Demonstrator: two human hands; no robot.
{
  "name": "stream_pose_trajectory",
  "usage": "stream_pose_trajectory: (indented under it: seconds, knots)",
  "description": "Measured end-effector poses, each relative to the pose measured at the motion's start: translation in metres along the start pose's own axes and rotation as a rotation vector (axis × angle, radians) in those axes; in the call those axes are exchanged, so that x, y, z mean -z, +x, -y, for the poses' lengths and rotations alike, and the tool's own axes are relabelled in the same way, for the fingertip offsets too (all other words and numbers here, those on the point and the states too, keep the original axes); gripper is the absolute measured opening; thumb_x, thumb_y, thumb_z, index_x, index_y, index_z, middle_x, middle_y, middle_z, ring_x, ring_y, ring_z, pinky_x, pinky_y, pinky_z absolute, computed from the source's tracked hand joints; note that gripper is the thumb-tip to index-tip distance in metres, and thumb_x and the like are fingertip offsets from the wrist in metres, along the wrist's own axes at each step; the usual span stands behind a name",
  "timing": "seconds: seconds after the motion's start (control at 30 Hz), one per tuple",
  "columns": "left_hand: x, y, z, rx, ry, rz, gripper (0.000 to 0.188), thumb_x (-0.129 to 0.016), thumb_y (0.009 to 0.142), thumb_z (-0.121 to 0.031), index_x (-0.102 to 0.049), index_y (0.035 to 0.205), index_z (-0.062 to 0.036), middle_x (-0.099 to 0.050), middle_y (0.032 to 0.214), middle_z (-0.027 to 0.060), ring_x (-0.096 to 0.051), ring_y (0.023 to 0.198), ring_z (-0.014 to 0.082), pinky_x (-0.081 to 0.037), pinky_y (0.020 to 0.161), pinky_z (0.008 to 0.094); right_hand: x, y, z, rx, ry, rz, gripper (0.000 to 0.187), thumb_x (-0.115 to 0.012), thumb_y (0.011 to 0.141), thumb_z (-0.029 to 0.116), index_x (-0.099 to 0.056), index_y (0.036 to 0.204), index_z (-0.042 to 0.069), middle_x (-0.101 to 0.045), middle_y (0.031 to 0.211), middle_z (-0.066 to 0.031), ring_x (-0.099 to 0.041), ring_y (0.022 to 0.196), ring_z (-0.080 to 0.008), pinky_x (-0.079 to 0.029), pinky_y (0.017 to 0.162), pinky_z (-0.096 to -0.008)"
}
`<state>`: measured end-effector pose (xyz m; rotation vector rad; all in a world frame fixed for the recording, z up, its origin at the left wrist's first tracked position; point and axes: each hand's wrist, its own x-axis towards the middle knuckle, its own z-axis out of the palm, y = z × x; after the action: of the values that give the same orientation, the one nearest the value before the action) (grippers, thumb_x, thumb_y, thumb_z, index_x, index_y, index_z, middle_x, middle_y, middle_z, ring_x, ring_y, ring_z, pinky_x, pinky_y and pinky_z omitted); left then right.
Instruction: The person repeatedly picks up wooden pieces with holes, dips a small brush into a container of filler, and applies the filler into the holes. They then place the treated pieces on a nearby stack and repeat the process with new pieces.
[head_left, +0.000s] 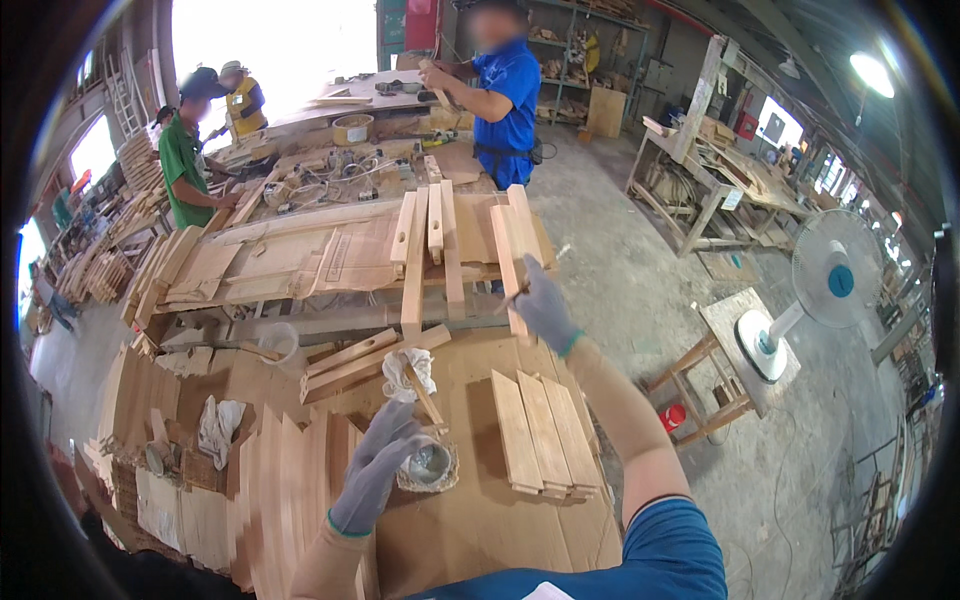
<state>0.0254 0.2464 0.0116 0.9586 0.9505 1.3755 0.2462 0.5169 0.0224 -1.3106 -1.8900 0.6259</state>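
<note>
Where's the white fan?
Head view, right side: the white fan stands on a small wooden table, right of the gloved right hand.

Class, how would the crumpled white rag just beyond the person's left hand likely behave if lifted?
The white rag would probably be floppy, since it lies bunched in loose folds. It looks like cloth, so likely light. Lifting it could disturb the wooden stick, which appears to lie across it.

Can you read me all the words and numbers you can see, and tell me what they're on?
None that I can read out.
Cardboard: printing, too small and blurred.
White paper on the workbench at right: too small.
White patch on the blue shirt: cut off by the picture's edge, no readable letters.
</note>
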Motion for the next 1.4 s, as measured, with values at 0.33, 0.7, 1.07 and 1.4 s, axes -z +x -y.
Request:
stream_pose_trajectory:
  seconds: [0.33, 0.7, 1.07, 1.4]
  knots:
    - [0.084, -0.027, 0.027, 0.106, -0.126, -0.397, 0.055, -0.054, 0.091, -0.01, -0.034, 0.141, 0.0001, -0.044, 0.138, 0.0166, -0.052, 0.116, 0.0261, -0.045, 0.096, 0.0391, -0.049, 0.188, -0.07, 0.005, -0.514, -0.13, 0.04, -0.058, 0.076, 0.014, -0.054, 0.115, 0.008, -0.063, 0.108, -0.0209, -0.058, 0.104, -0.0392, -0.044, 0.089, -0.0481]
    - [0.081, -0.034, 0.04, 0.17, -0.031, -0.514, 0.055, -0.055, 0.091, -0.012, -0.035, 0.14, 0.0019, -0.046, 0.134, 0.0135, -0.051, 0.117, 0.0228, -0.042, 0.098, 0.0351, -0.015, 0.168, -0.056, 0.142, -0.471, -0.055, 0.059, -0.068, 0.08, 0.044, -0.055, 0.124, 0.006, -0.061, 0.115, -0.0192, -0.058, 0.107, -0.0372, -0.047, 0.088, -0.043]
    - [0.062, -0.092, 0.044, 0.136, 0.049, -0.486, 0.053, -0.053, 0.093, -0.013, -0.035, 0.14, 0.0017, -0.048, 0.134, 0.0142, -0.051, 0.118, 0.0237, -0.041, 0.1, 0.0355, -0.01, -0.108, -0.017, 0.605, -0.298, -0.005, 0.049, -0.072, 0.08, 0.019, -0.054, 0.122, 0.002, -0.056, 0.125, -0.0167, -0.05, 0.12, -0.0347, -0.043, 0.098, -0.0396]
    - [0.07, -0.19, 0.062, 0.189, 0.14, -0.593, 0.059, -0.061, 0.089, -0.017, -0.037, 0.138, 0.0034, -0.047, 0.136, 0.0169, -0.048, 0.122, 0.0253, -0.037, 0.103, 0.0342, -0.028, -0.318, -0.049, 0.084, -0.072, 0.131, 0.046, -0.07, 0.082, 0.014, -0.054, 0.123, 0.0, -0.057, 0.125, -0.0187, -0.048, 0.124, -0.0331, -0.041, 0.101, -0.0385]
